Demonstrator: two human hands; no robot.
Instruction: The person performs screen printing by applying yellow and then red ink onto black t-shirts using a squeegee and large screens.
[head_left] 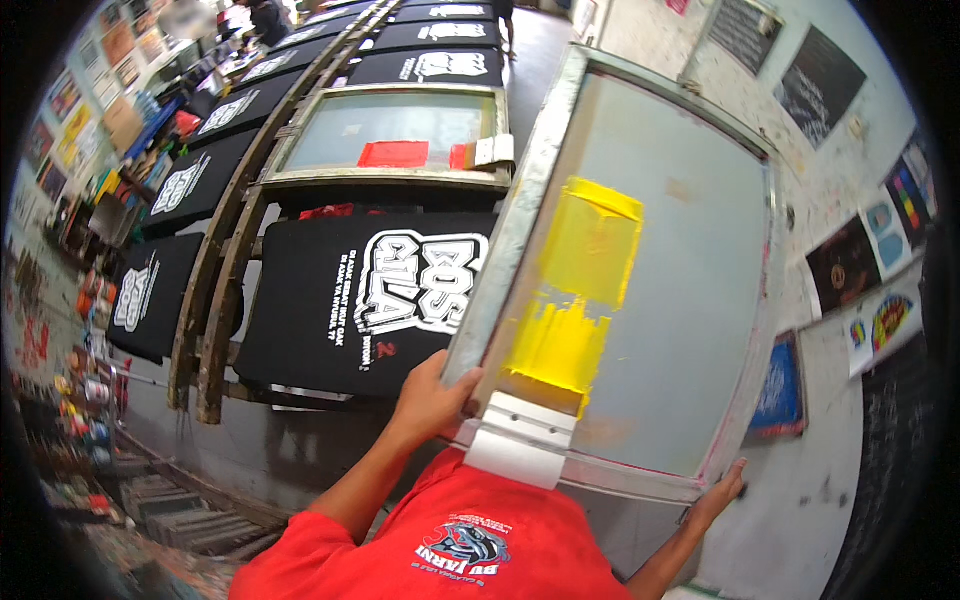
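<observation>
A large screen printing frame (pixel 690 250), tilted, is held up in front of my body. Yellow ink (pixel 560 345) lies along the left part of its mesh, thick near the lower end. My left hand (pixel 433 398) grips the frame's left edge near its bottom corner, thumb over the rim. Around the lower right corner my right hand (pixel 718 495) is closed, its fingers partly behind the frame. A white squeegee (pixel 520 440) rests at the frame's lower left end. Just left of the frame, a black T-shirt (pixel 300 300) with a white print lies stretched on a board.
Beyond that shirt, a second screen frame (pixel 390 92) with red ink sits on the rack. Wooden rails (pixel 222 300) run away from me between rows of printed black shirts. Posters and a blue-meshed frame (pixel 780 388) are along the right wall. Shelves with containers line the left side.
</observation>
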